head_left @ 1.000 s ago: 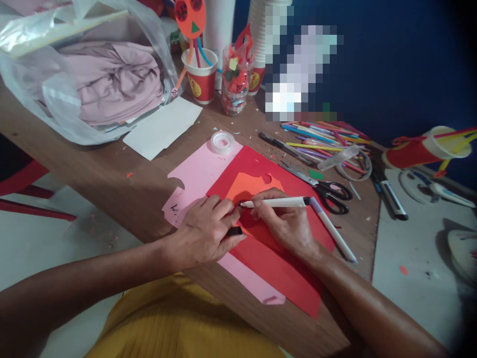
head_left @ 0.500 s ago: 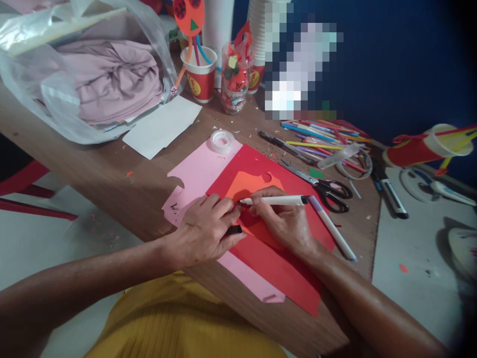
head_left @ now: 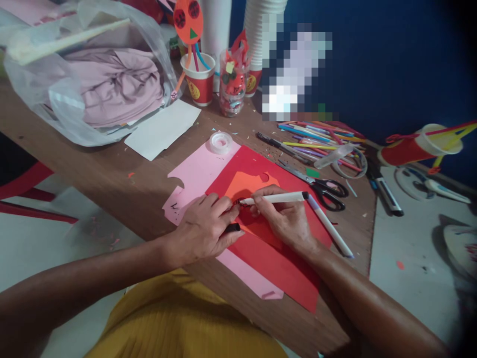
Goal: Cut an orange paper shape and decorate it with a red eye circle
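My right hand (head_left: 285, 214) grips a white marker (head_left: 281, 198), its tip on dark marks on the orange paper (head_left: 246, 183). Beside it, my left hand (head_left: 206, 226) presses on the papers, with a black marker cap (head_left: 233, 227) held between its thumb and fingers. Under the orange piece lies red paper (head_left: 276, 263), and below that a pink sheet (head_left: 201, 161) with cut edges. A second marker with a purple end (head_left: 331, 226) rests on the red paper's right side.
Black-handled scissors (head_left: 328, 191), a tape roll (head_left: 220, 142) and a pile of coloured sticks (head_left: 320, 141) surround the papers. Farther back stand a red cup (head_left: 200, 84), a clear cup (head_left: 233, 87) and a plastic bag (head_left: 108, 94) holding cloth.
The camera view has shifted slightly. The rear end of the white marker in my right hand is tilted up a little more; my left hand keeps its place on the papers.
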### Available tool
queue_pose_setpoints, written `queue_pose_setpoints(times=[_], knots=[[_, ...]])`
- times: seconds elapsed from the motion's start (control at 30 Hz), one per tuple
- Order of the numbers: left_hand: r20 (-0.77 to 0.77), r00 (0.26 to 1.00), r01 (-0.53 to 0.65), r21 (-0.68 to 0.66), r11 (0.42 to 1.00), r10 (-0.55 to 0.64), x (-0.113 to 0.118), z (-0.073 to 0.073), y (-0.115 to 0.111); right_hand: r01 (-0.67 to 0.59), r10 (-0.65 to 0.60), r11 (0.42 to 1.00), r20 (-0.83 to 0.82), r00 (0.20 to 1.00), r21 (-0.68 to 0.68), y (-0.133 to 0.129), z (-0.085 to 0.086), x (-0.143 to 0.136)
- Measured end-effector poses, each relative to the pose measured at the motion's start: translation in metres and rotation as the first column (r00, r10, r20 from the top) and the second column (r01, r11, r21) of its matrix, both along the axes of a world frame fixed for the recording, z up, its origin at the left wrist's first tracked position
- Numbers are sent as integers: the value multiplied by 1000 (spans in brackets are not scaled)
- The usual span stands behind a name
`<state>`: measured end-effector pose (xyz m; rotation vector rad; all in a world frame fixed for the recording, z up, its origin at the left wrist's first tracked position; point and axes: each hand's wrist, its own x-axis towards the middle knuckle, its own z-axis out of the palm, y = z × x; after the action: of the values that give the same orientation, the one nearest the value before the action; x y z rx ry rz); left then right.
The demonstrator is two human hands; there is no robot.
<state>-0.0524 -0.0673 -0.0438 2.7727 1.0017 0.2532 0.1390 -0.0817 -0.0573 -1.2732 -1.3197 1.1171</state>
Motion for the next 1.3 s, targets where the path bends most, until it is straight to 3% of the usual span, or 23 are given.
queue_pose_setpoints(times=[0.37, 0.67, 0.9, 1.2, 1.3], knots=[[18, 1000, 7, 25, 1000, -7, 0, 0, 0, -64, 64, 997, -6, 998, 31, -1, -5, -1], [51, 999, 11, 29, 1000, -12, 0, -2, 1, -38, 33, 997, 78, 996, 66, 0, -8, -1], [80, 997, 15, 36, 999, -17, -1, -4, 0, 15, -10, 999, -99, 995, 50, 2, -5, -1], [170, 985, 26, 39, 999, -32, -1, -5, 1, 190, -185, 943, -46, 982, 272, 1, 13, 11], [173, 984, 24, 38, 999, -30, 0, -5, 1, 171, -185, 946, 26, 982, 277, -1, 15, 14]])
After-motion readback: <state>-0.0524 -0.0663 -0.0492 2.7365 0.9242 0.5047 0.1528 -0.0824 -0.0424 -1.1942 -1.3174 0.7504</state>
